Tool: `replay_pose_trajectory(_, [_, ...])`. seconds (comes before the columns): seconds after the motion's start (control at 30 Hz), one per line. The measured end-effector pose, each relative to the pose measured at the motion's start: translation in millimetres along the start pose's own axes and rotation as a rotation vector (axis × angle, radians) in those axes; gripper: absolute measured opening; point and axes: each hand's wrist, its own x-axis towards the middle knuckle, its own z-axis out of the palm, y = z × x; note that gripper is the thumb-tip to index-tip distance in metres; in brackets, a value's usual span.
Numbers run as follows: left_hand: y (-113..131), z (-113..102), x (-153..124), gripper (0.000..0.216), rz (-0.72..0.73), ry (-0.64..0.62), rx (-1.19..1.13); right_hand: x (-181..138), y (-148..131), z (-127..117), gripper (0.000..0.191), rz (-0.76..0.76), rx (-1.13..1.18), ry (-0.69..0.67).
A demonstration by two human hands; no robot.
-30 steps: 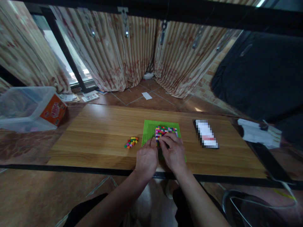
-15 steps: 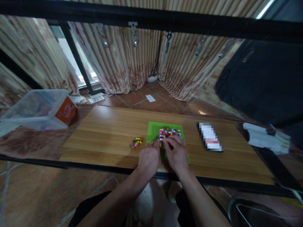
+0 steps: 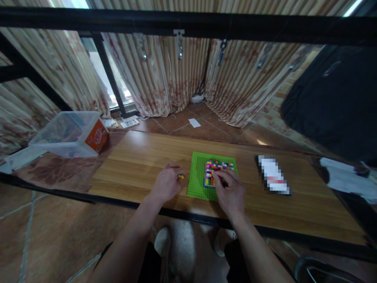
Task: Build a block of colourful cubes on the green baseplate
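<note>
A green baseplate (image 3: pixel 196 181) lies on the wooden table (image 3: pixel 138 157), with a block of small multicoloured bricks (image 3: pixel 217 167) built on its right half. My right hand (image 3: pixel 229 190) rests on the near edge of that block, fingers curled and pressing on it. My left hand (image 3: pixel 167 182) is to the left of the plate, over the small pile of loose coloured bricks (image 3: pixel 180 177), and covers most of them. Its fingers are curled around the pile; a yellow brick shows at the fingertips.
A clear plastic box (image 3: pixel 66 133) with an orange label stands at the far left. A pixelated dark flat object (image 3: pixel 273 180) lies right of the plate. White papers (image 3: pixel 344 179) sit at the right edge. Curtains and a black frame bar are behind.
My left hand has left the brick block and moved left onto the loose pile. My right hand stays at the block. The view has shifted to the left.
</note>
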Motion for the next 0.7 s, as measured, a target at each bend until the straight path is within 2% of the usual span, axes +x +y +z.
replay_pose_trajectory(0.27, [1.8, 11.3, 2.5, 0.028, -0.01, 0.023, 0.067, -0.1, -0.2, -0.6, 0.019, -0.022, 0.008, 0.001])
replay_pose_trajectory(0.47, [4.2, 8.3, 3.8, 0.022, -0.023, 0.049, 0.072, 0.9, -2.7, 0.0, 0.019, 0.004, 0.018, 0.002])
replay_pose_trajectory(0.57, [8.9, 4.0, 4.6, 0.019, -0.041, 0.088, -0.045, 1.2, -2.7, 0.4, 0.018, 0.006, 0.027, 0.012])
replay_pose_trajectory(0.7, [17.3, 5.6, 5.1, 0.017, -0.055, 0.113, -0.322, 0.7, -5.4, 1.1, 0.016, -0.026, 0.047, 0.014])
